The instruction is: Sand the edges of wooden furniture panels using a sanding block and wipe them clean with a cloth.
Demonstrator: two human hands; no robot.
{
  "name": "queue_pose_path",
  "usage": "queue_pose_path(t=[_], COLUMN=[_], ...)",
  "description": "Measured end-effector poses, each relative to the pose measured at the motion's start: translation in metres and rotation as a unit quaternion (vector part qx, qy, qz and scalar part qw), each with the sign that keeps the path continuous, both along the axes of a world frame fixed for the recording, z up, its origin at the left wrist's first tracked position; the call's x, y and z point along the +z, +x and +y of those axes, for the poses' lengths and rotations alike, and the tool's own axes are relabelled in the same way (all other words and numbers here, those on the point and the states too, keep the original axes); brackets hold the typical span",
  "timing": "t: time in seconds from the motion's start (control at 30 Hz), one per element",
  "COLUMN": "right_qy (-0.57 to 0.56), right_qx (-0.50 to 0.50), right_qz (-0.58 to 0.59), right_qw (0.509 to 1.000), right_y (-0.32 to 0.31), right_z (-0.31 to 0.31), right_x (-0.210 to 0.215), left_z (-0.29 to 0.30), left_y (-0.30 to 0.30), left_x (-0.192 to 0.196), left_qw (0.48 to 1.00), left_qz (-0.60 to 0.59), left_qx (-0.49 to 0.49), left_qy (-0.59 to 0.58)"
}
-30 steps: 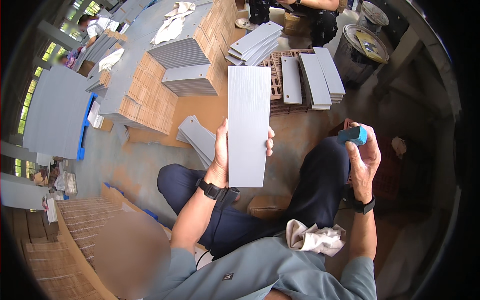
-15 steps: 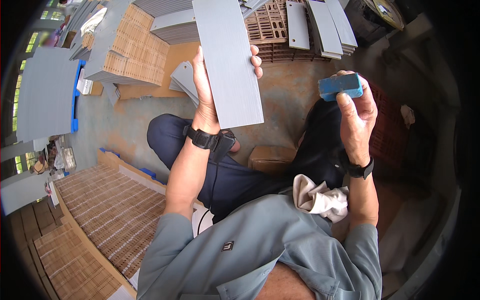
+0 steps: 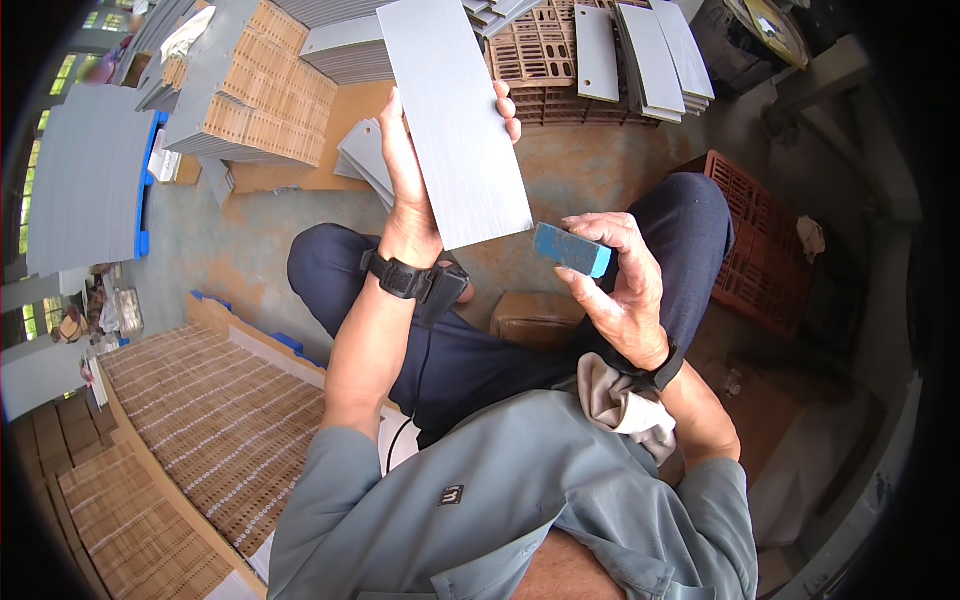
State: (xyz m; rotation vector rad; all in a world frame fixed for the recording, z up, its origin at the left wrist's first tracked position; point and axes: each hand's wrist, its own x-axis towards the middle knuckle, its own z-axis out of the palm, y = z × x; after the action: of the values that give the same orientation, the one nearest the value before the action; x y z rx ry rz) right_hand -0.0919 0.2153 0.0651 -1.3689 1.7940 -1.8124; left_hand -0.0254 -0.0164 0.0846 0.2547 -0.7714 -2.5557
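Note:
A long flat grey board [image 3: 455, 125] is gripped in my left hand [image 3: 408, 185], with the thumb along its left edge and the fingertips curling round its right edge. The board is tilted, its lower end toward me. In my right hand [image 3: 630, 280] a small blue block [image 3: 572, 250], like a sanding block, is pinched between thumb and fingers. The block is beside the board's lower right corner, with a small gap between them. A crumpled pale cloth [image 3: 625, 405] lies at my lap below the right wrist.
Stacks of grey-faced boards with brown edges [image 3: 265, 90] stand at the far left. More grey boards [image 3: 650, 60] lie on a brown plastic crate [image 3: 530, 50] at the back. A red-brown crate [image 3: 760, 240] stands right of my knee, and a cardboard box [image 3: 535, 315] sits between my legs.
My right hand has come left and down with the blue block, from out to the right to near the board's lower corner. The left hand and board have shifted only slightly.

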Motion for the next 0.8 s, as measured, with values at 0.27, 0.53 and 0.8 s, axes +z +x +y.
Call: queue_pose_path(t=[0.27,0.53,0.8], right_qy=[0.025,0.014,0.029], right_qx=[-0.052,-0.039,-0.061], right_qz=[0.006,-0.005,-0.066], right_qw=[0.998,0.999,0.996], right_y=[-0.003,-0.001,-0.001], right_z=[-0.002,-0.008,-0.006], right_x=[-0.011,-0.011,-0.013], left_z=[-0.002,-0.005,-0.005], left_y=[0.000,0.001,0.000], left_x=[-0.002,-0.008,-0.009], left_qw=[1.000,0.999,1.000], left_qz=[-0.001,0.040,0.015], left_qx=[0.002,-0.025,0.006], left_qy=[-0.014,-0.019,-0.019])
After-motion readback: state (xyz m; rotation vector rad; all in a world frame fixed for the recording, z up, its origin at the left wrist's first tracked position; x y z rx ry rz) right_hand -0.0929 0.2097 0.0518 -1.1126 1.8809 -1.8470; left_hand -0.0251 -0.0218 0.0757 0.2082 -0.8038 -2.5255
